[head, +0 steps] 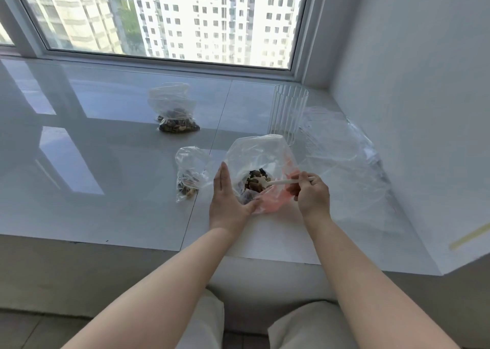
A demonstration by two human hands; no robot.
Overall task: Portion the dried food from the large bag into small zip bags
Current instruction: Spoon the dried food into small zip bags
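Note:
The large clear bag (261, 153) with a pink tint on its near side stands open on the white sill, dark dried food (254, 181) at its bottom. My left hand (228, 200) lies with straight fingers against the bag's left side, thumb touching its lower edge. My right hand (311, 193) pinches the handle of a white spoon (278, 182), whose bowl is inside the bag over the food. Left of the bag sits a small zip bag (191, 173) with some food. Another small bag (175, 110) holding food lies farther back.
A clear ribbed glass (290, 110) stands behind the large bag. Several flat clear bags (342, 147) lie at the right near the wall. The glossy white sill (106, 168) runs under a wide window; its front edge is just beyond my knees.

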